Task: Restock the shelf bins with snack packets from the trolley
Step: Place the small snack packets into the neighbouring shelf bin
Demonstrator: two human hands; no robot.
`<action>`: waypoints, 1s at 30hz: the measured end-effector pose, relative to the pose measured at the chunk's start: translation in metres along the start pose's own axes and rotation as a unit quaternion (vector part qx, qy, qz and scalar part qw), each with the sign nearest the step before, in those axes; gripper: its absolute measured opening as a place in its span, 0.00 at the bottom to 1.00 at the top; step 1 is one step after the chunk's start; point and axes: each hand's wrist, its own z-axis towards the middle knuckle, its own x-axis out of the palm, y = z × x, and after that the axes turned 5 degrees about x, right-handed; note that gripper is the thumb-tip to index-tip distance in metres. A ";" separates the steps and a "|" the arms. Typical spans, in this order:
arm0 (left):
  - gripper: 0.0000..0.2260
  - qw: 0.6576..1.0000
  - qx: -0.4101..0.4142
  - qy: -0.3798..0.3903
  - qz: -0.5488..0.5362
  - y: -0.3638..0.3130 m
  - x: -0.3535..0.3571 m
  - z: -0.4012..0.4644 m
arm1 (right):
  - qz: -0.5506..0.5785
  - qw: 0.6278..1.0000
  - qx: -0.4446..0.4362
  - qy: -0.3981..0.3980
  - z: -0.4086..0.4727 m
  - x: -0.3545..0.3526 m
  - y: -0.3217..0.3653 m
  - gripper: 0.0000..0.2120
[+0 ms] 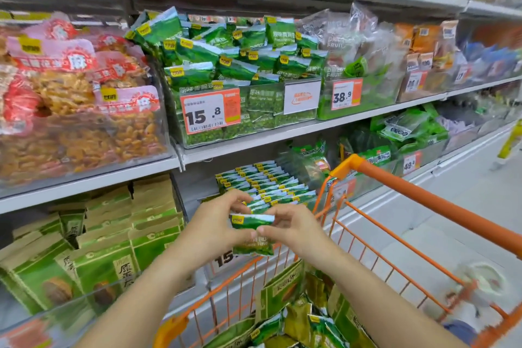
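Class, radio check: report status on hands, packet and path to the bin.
Left hand and right hand both pinching one green packet above the trolley. Lower bin rows just beyond. Nothing in the way.

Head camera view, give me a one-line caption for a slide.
Both hands, left and right, hold a green packet above the orange trolley, facing stocked shelf bins.

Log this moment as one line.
hands: left hand and right hand both pinch green snack packet | position: above orange trolley | shelving: pending
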 end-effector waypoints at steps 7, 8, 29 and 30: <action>0.13 0.961 -0.027 0.023 0.273 0.013 -0.015 0.014 | -0.301 0.949 -0.082 -0.036 0.048 0.010 -0.015 0.15; 0.12 0.963 -0.028 -0.006 0.267 0.015 -0.018 0.017 | -0.368 0.923 -0.100 -0.049 0.055 0.010 -0.021 0.19; 0.07 0.853 -0.241 0.266 0.380 0.144 0.038 0.157 | -0.459 0.874 -0.117 -0.105 0.069 0.018 -0.079 0.22; 0.11 0.864 -0.245 0.245 0.364 0.151 0.039 0.159 | -0.457 0.873 -0.122 -0.119 0.070 0.020 -0.081 0.22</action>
